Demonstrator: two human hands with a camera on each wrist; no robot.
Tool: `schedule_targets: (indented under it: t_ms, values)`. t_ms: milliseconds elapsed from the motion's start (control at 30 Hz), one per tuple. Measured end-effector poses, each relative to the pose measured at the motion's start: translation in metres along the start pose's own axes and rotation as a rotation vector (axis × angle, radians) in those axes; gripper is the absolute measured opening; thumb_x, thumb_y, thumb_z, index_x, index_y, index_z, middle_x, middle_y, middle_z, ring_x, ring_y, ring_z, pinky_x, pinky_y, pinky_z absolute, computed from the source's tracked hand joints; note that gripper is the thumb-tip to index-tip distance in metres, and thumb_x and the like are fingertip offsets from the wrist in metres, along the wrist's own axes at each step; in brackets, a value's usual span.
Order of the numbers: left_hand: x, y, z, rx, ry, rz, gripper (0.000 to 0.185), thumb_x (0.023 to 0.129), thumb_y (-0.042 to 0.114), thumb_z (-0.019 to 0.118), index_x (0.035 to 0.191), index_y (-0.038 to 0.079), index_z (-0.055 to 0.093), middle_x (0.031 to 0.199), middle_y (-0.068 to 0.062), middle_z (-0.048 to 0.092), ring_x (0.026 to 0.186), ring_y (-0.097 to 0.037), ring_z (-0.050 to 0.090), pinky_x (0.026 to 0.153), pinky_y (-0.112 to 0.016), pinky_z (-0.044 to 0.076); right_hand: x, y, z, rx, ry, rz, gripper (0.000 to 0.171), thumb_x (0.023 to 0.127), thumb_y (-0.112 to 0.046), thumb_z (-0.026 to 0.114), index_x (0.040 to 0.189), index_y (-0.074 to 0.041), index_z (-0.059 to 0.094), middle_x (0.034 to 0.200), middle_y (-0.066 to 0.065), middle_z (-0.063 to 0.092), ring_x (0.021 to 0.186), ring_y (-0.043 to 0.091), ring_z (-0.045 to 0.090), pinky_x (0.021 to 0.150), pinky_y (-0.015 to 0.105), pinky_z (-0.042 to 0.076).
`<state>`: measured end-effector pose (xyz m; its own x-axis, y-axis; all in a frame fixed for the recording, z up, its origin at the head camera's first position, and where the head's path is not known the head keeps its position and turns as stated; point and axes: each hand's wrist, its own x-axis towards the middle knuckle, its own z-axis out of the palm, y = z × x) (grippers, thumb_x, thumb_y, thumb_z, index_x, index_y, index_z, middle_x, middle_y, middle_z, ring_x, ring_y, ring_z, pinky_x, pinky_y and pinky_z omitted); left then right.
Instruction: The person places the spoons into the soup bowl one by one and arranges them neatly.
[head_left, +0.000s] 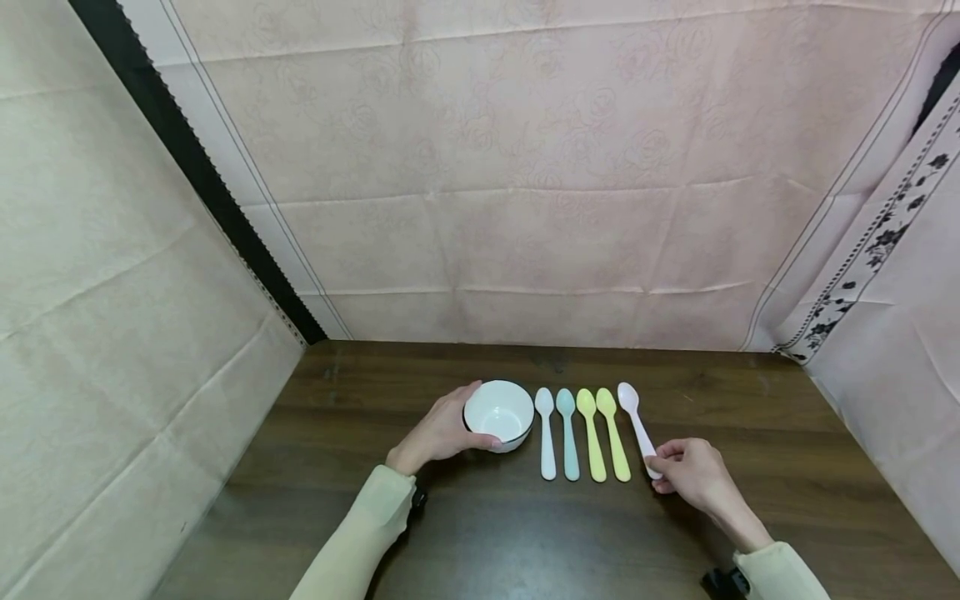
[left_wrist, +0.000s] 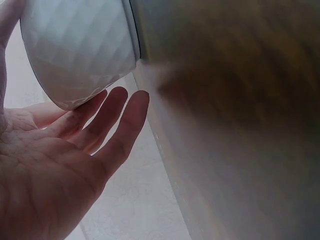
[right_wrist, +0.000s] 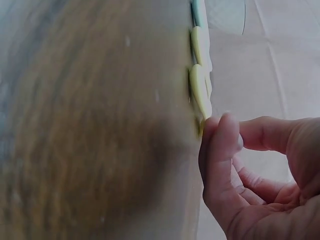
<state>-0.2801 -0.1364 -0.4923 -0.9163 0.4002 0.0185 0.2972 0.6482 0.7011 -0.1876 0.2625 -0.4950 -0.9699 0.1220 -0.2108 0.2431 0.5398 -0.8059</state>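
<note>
A small white bowl [head_left: 498,411] stands on the table, and my left hand [head_left: 448,427] grips its left side, thumb at the front and fingers round the back. The left wrist view shows a diamond pattern on the bowl's outside [left_wrist: 80,45], with the fingers of the left hand [left_wrist: 75,145] beside it. On the right, my right hand [head_left: 693,473] pinches the handle end of a pale lilac spoon [head_left: 633,412], which slants slightly. Between thumb and fingers of the right hand [right_wrist: 250,175], most of that spoon is hidden in the right wrist view.
Between bowl and lilac spoon lie a whitish-blue spoon [head_left: 546,433], a light blue spoon [head_left: 567,433] and two yellow spoons [head_left: 590,433], side by side, handles toward me. The brown wooden table [head_left: 525,542] meets cloth hangings [head_left: 540,208] at the back and both sides.
</note>
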Motion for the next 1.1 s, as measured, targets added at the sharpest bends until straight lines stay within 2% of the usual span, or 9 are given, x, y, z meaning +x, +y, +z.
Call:
schedule_targets:
  t_ms: [433, 700, 867, 1100]
  values:
    - [0.0, 0.0, 0.0, -0.011, -0.001, -0.002, 0.112, 0.08, 0.043, 0.098, 0.167, 0.003, 0.04, 0.167, -0.02, 0.051, 0.151, -0.041, 0.053, 0.12, -0.06, 0.049, -0.009, -0.01, 0.001, -0.002, 0.015, -0.061, 0.019, 0.101, -0.009, 0.074, 0.106, 0.009, 0.074, 0.077, 0.007, 0.079, 0.063, 0.012, 0.073, 0.059, 0.027, 0.061]
    - [0.002, 0.0, 0.0, -0.015, 0.005, -0.007, 0.112, 0.08, 0.042, 0.098, 0.167, 0.003, 0.04, 0.167, -0.021, 0.051, 0.151, -0.041, 0.053, 0.121, -0.06, 0.048, -0.014, -0.022, 0.0, 0.028, -0.007, -0.087, 0.021, 0.102, -0.011, 0.074, 0.107, 0.01, 0.075, 0.078, 0.008, 0.079, 0.063, 0.011, 0.072, 0.06, 0.027, 0.061]
    - [0.003, 0.0, -0.001, -0.013, 0.008, -0.006, 0.113, 0.08, 0.043, 0.098, 0.167, 0.002, 0.04, 0.168, -0.021, 0.05, 0.152, -0.041, 0.052, 0.123, -0.058, 0.047, -0.018, -0.034, 0.001, 0.052, -0.02, -0.101, 0.022, 0.102, -0.011, 0.074, 0.107, 0.01, 0.075, 0.074, 0.005, 0.076, 0.062, 0.01, 0.07, 0.06, 0.026, 0.061]
    - [0.001, 0.001, 0.0, -0.023, 0.005, -0.022, 0.113, 0.079, 0.043, 0.098, 0.167, 0.003, 0.04, 0.169, -0.021, 0.049, 0.154, -0.041, 0.05, 0.124, -0.058, 0.046, -0.027, -0.051, 0.005, 0.096, -0.073, -0.124, 0.021, 0.102, -0.01, 0.074, 0.107, 0.01, 0.075, 0.072, 0.004, 0.074, 0.061, 0.01, 0.068, 0.06, 0.026, 0.06]
